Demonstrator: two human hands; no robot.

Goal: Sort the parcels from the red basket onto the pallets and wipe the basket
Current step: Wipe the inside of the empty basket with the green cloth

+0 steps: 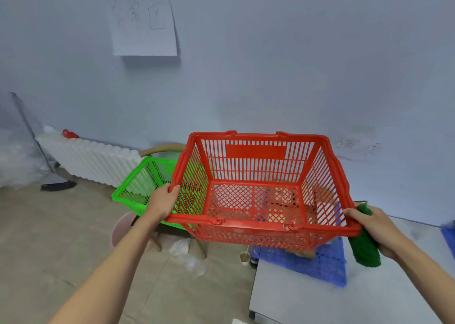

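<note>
Red basket (258, 188) held up in the air, tilted with its open top toward the camera, well clear of the floor and above the near edge of a blue pallet (320, 262). No parcels visible inside; only the lattice bottom and slatted walls, with whatever lay beneath showing through the holes. Probably emptied already, so likely the wiping stage, or just about to be.

Left hand (163, 200) on the left rim, fingers curled over the edge and clamped on it. Right hand (374, 227) at the near right corner, fingers wrapped round a green cloth (364, 245), the thumb pressing on the basket's rim at the same time. Held that way, apparently, so that one hand steadied the basket while the other kept the cloth ready against the plastic. Tilted, most likely, to bring the inner walls and bottom within sight and reach.

Blue pallet lying on a pale grey surface (320, 299) at the lower right, partly hidden behind the basket. A brownish thing glimpsed under the basket on the pallet, perhaps a parcel, but too hidden to tell.

Further out: a green basket (138, 188) just behind the left hand, a white radiator (93, 158) against the wall, a sheet of paper (144, 23) pinned above, a small paper cup (245, 258) on the floor.
</note>
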